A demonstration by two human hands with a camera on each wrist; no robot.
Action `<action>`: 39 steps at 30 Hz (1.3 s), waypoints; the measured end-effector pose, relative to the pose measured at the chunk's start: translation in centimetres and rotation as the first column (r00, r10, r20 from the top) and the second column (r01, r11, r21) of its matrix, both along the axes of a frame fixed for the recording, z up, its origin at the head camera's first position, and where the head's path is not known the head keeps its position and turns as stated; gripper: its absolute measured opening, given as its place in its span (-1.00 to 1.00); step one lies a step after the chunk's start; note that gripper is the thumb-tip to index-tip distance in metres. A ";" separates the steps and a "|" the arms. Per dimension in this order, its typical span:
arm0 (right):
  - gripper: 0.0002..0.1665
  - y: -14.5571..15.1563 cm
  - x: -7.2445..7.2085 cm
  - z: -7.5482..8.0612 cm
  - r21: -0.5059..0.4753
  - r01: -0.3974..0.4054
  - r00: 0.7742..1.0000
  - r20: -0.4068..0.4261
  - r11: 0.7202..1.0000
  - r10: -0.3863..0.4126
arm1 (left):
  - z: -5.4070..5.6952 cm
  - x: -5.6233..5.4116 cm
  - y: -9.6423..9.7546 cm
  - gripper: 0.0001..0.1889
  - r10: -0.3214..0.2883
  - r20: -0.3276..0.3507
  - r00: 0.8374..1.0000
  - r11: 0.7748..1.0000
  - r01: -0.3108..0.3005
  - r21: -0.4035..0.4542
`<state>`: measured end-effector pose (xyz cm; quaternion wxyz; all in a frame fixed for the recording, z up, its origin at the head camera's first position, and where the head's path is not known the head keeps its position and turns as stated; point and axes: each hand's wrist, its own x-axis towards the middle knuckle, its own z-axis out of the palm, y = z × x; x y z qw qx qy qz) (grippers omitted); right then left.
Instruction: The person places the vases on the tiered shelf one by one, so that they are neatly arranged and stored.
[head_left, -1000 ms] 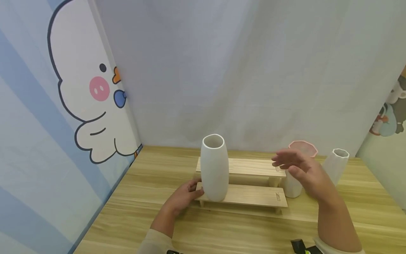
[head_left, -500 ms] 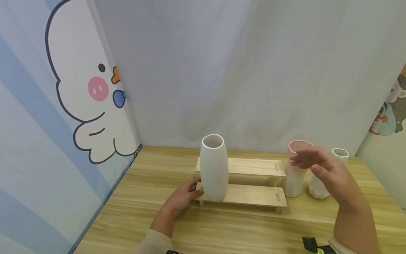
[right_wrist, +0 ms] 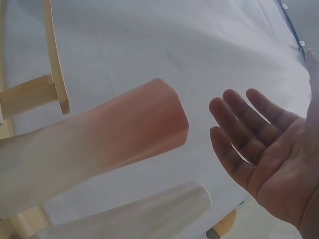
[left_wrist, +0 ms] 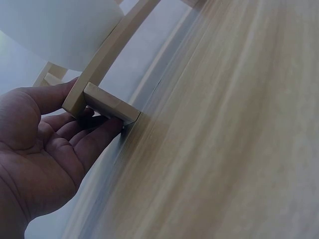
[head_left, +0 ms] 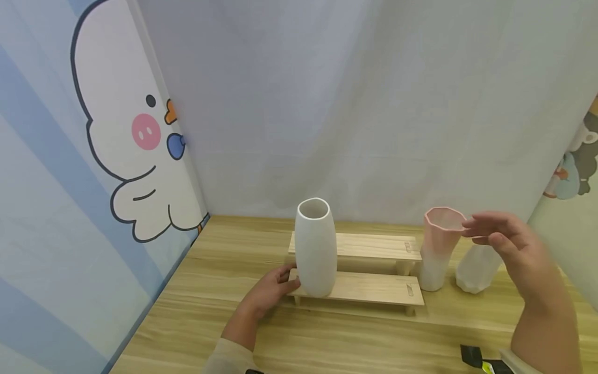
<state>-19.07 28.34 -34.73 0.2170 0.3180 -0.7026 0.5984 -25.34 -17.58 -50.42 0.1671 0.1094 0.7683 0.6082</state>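
My left hand [head_left: 270, 292] pinches the left end of a two-step wooden stand [head_left: 369, 286], its thumb on top of the lower plank. In the left wrist view, the fingers [left_wrist: 94, 142] reach below the plank against its leg. A tall smooth white vase [head_left: 316, 254] stands upright on that lower step, just beside the thumb. My right hand [head_left: 520, 252] hovers at the right with fingers loosely extended, holding nothing. In the right wrist view, a gap separates it from the rim of a pink-and-white faceted vase [right_wrist: 134, 127]. It partly hides a white faceted vase [head_left: 476, 270] in the head view.
Both faceted vases stand on the wood-grain table [head_left: 350, 343] to the right of the stand. A pale curtain [head_left: 355, 104] hangs behind the table. On the left is a blue-striped cloth wall [head_left: 56, 249] with a cartoon bird print.
My right hand has moved rightward from near the stand's upper step, past the pink-and-white vase, to in front of the white faceted vase. The left hand and the tall white vase have stayed put.
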 end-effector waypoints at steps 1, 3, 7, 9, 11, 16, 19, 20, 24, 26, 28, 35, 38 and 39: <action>-0.58 0.3 0.0 0.0 -0.016 0.013 1.000 -0.004 1.000 -0.013 | 0.0 0.0 0.0 -0.28 0.000 -0.001 1.000 1.000 0.000 0.000; -0.58 0.8 0.1 0.0 -0.054 0.050 0.999 -0.018 0.997 -0.051 | 0.0 0.0 0.0 -0.28 -0.001 -0.002 1.000 1.000 0.001 0.001; -0.60 1.7 0.2 -0.2 -0.184 0.093 0.994 -0.038 0.978 -0.102 | 0.0 0.0 -0.1 -0.28 -0.004 -0.001 1.000 1.000 0.004 0.001; -0.61 2.0 0.1 -0.3 -0.272 0.084 0.992 -0.066 0.959 -0.106 | 0.1 0.0 0.0 -0.28 -0.003 0.001 1.000 1.000 0.003 0.001; -0.62 2.4 -0.1 -0.4 -0.353 0.059 0.989 -0.105 0.934 -0.102 | 0.2 0.0 0.0 -0.28 -0.002 -0.002 1.000 1.000 0.002 0.001; -0.62 3.2 -0.6 -0.8 -0.426 0.147 0.966 -0.134 0.893 -0.223 | 0.3 0.0 0.2 -0.30 0.003 -0.010 1.000 1.000 -0.003 0.000; -0.63 3.5 -0.7 -1.2 -0.443 0.241 0.947 -0.086 0.864 -0.308 | 0.4 0.0 0.2 -0.31 0.002 -0.012 1.000 1.000 -0.002 -0.001; -0.62 3.5 -0.7 -1.2 -0.432 0.301 0.933 -0.051 0.850 -0.356 | 0.4 0.1 0.2 -0.31 0.001 -0.013 1.000 1.000 -0.001 0.000; -0.51 3.8 -0.8 -1.6 -0.335 0.531 0.840 0.088 0.778 -0.535 | 0.4 0.1 0.2 -0.31 0.001 -0.012 1.000 1.000 -0.001 0.005; -0.46 3.9 -1.0 -1.8 -0.244 0.632 0.774 0.143 0.736 -0.617 | 0.4 0.1 0.2 -0.32 0.004 -0.010 1.000 1.000 -0.004 0.007; -0.43 4.0 -1.3 -2.0 -0.179 0.682 0.731 0.178 0.709 -0.658 | 0.4 0.1 0.2 -0.32 0.007 -0.007 1.000 1.000 -0.007 0.007; -0.29 4.0 -2.3 -2.8 0.023 0.716 0.662 0.292 0.697 -0.690 | 0.1 -0.1 0.1 -0.31 0.009 -0.008 1.000 1.000 -0.009 -0.004; -0.24 3.9 -2.6 -3.0 0.096 0.714 0.637 0.319 0.693 -0.701 | 0.0 -0.1 0.1 -0.30 0.006 -0.007 1.000 1.000 -0.007 -0.005; -0.23 3.9 -2.7 -3.1 0.109 0.707 0.639 0.325 0.699 -0.697 | 0.0 -0.1 0.1 -0.30 0.006 -0.007 1.000 1.000 -0.006 -0.005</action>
